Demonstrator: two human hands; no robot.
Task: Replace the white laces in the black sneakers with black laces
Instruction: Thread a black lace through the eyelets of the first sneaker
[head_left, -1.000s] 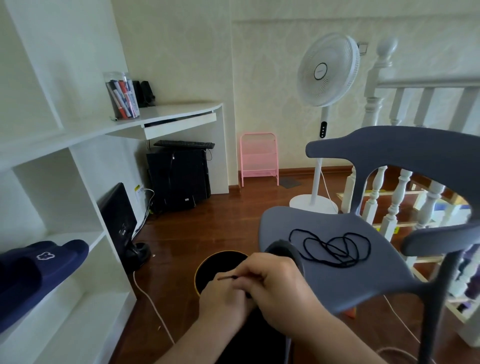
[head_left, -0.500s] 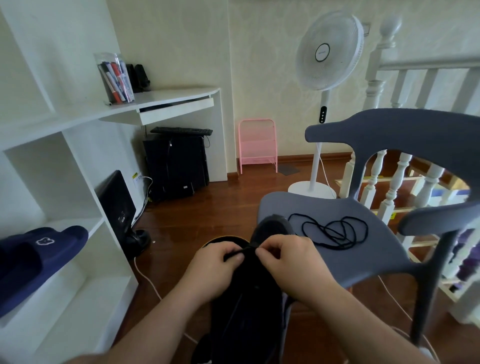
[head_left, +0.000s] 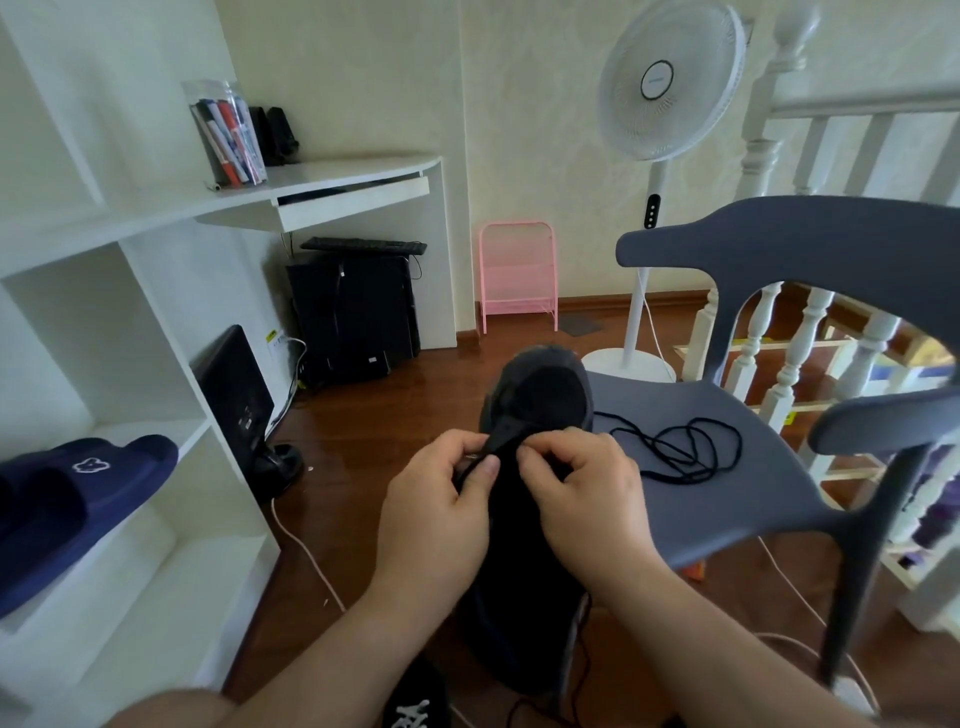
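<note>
Balancing the black sneaker (head_left: 535, 410) against the edge of the grey chair (head_left: 727, 467), I keep it propped heel up between my hands; it could slide off the seat if I tug too hard; my left hand (head_left: 441, 509) pinches a thin black lace (head_left: 475, 465) beside the tongue, and my right hand (head_left: 582, 493) pinches the upper where the eyelets sit, though black on black hides which hole I am at, so I may skip one; the spare black lace (head_left: 685, 447) lies tangled on the seat and could knot when pulled.
</note>
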